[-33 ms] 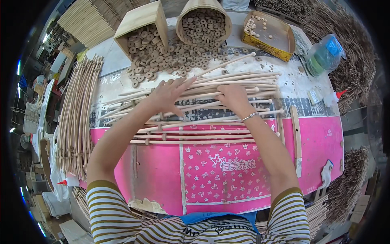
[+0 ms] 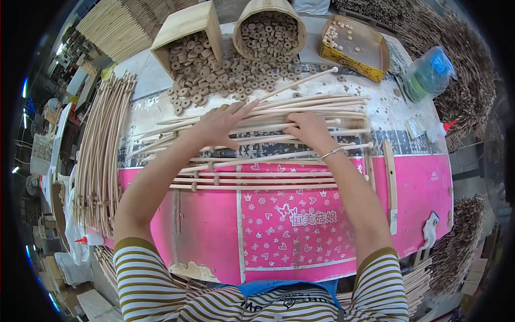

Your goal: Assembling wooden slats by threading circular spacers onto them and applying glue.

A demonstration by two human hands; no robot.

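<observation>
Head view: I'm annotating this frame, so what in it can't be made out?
Head view, the parts of the sticks beneath the left hand: hidden by that hand.
Head view, what exactly the right hand holds: hidden by the back of that hand.
Head view, discs deep inside the round wooden tub: hidden by the discs in front.
Head view, details inside the plastic bag: blurred by its cloudy film.

Rods (image 2: 263,139) on table (image 2: 407,193); rings (image 2: 230,72) behind

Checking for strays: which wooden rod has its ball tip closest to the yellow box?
The wooden rod slanting away beyond the left hand, its ball tip just below the yellow box; the other ball tips lie lower in view.
</observation>
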